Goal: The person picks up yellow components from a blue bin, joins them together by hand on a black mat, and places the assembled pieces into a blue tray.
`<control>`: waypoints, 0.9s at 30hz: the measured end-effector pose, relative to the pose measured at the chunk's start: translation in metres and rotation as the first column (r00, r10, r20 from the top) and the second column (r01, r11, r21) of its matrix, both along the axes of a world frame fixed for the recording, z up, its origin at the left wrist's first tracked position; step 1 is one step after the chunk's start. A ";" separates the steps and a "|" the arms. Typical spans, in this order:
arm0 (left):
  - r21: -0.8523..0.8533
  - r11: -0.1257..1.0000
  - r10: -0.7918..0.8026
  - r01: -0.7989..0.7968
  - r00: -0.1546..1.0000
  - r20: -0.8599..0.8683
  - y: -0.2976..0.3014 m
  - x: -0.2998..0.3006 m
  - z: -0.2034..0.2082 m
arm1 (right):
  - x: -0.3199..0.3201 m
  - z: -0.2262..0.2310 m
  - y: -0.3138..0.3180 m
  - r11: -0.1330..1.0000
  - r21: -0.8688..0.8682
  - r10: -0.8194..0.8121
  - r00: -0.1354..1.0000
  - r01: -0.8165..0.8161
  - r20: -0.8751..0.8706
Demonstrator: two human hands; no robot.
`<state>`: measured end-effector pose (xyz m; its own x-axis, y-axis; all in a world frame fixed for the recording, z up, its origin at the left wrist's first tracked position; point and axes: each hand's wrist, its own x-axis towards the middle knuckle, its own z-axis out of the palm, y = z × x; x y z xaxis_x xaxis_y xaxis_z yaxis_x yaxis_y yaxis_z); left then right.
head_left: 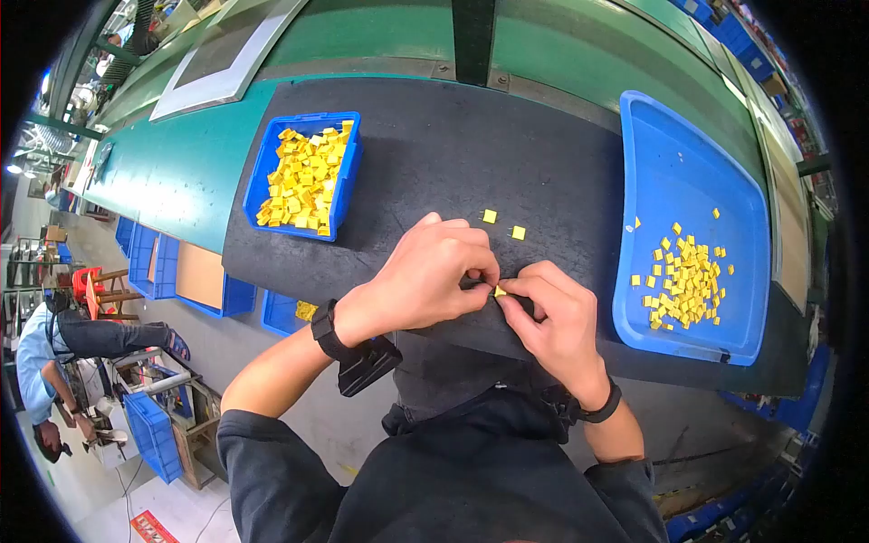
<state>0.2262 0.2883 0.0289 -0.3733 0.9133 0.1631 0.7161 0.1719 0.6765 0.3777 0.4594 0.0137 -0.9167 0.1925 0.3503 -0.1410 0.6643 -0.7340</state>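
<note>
Close to the table's near edge, my left hand (436, 273) and my right hand (554, 312) meet fingertip to fingertip. Between them they pinch a small yellow block (499, 291), mostly covered by the fingers. Just beyond my hands, two loose yellow square blocks (490, 216) lie on the black mat (434, 136). At the left a blue bin (348, 195) is heaped with similar yellow blocks (303, 181). To the right, a wide, shallow blue tray (674, 154) has many yellow blocks (692, 281) scattered toward its near end.
A green tabletop (181, 181) stretches off to the left, with a grey-framed panel (226, 59) at its back. A dark post (473, 41) rises behind the mat. Blue crates (149, 262) stand lower left. Another person (54, 353) sits working farther left.
</note>
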 end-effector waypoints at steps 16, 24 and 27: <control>0.030 0.999 -0.018 0.020 0.996 -0.084 0.002 -0.002 -0.005 | 0.000 0.002 0.001 1.000 0.005 0.023 0.999 -0.023 0.034; 0.035 0.999 -0.021 0.024 0.997 -0.081 0.002 -0.003 -0.006 | 0.000 0.004 0.001 0.999 0.008 0.034 0.998 -0.034 0.057; 0.045 0.999 -0.025 0.028 0.997 -0.077 0.003 -0.004 -0.007 | 0.000 0.004 0.001 0.999 0.006 0.036 0.998 -0.036 0.050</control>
